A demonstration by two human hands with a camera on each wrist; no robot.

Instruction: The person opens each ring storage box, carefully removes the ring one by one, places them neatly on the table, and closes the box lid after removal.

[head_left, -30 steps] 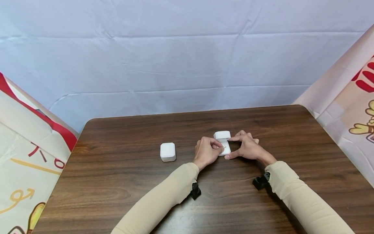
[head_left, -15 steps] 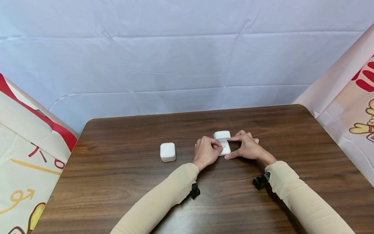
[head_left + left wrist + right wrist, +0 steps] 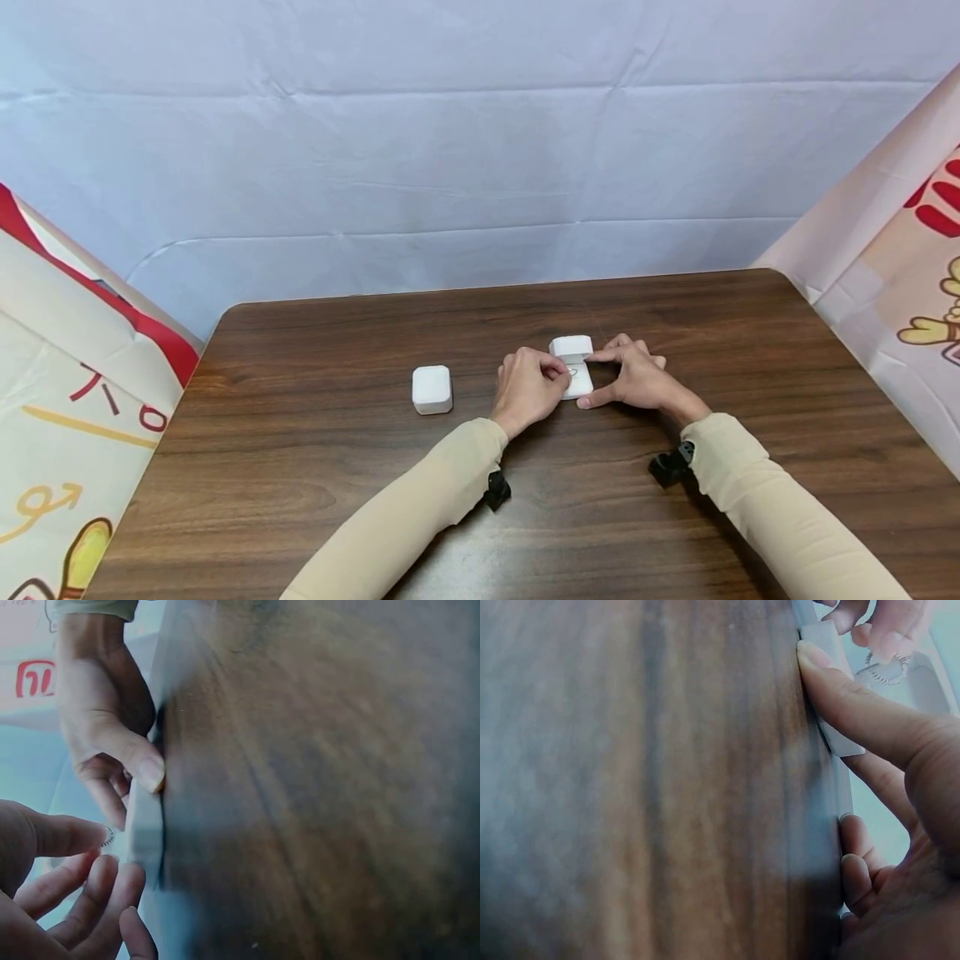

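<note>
A white ring box [image 3: 581, 388] stands on the table with its lid [image 3: 572, 347] raised. My left hand [image 3: 527, 387] reaches in from the left, pinching a thin silver ring [image 3: 897, 669] between thumb and fingertips. In the left wrist view the ring [image 3: 108, 837] pokes out past the thumb tip, with a beaded-looking band. Ring and fingertips are close over the box's base. My right hand [image 3: 637, 380] grips the box from the right, thumb at the front corner of the base and index finger back by the lid. The left fingers hide part of the base.
A second white box [image 3: 431, 389], its lid down, sits to the left on the brown wooden table [image 3: 300, 467]. Behind the table hangs a pale cloth [image 3: 450, 150], and printed sheets hang on both sides. Black wrist cameras are strapped under both sleeves.
My left hand has shifted slightly left, its fingertips drawing back a little with the ring. The right hand and the open ring box have stayed in place.
</note>
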